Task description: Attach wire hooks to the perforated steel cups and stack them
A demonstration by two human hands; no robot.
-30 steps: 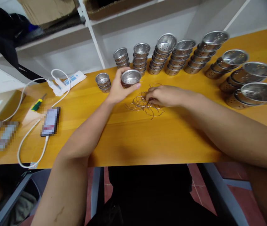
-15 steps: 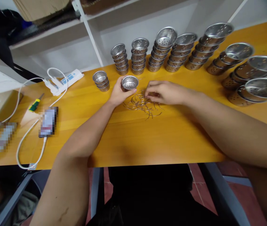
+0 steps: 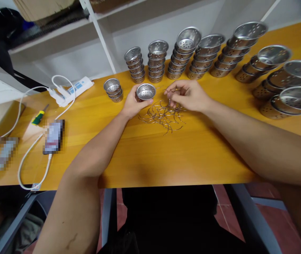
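Observation:
Wrapped around a small perforated metal cup [image 3: 145, 92], my left hand [image 3: 132, 104] keeps it upright with its open top facing me. Below and right of the cup lies a loose pile of thin curved metal wires [image 3: 163, 118] on the table. My right hand [image 3: 183, 94] is over the right part of this pile, thumb and fingers pinched together on a thin wire that shows only in part. A short stack of similar cups [image 3: 114, 91] stands left of my left hand.
Several tall stacks of perforated cups [image 3: 156, 63] line the table's back edge, with leaning stacks [image 3: 283, 76] at the right. On the left are a power strip [image 3: 77, 91], a green-yellow screwdriver [image 3: 37, 117], a phone [image 3: 53, 137] on a white cable, and a cardboard box [image 3: 0, 120].
My right hand has lifted slightly from the wire pile, its fingers now pinched around a wire. My left hand still holds the cup in nearly the same place.

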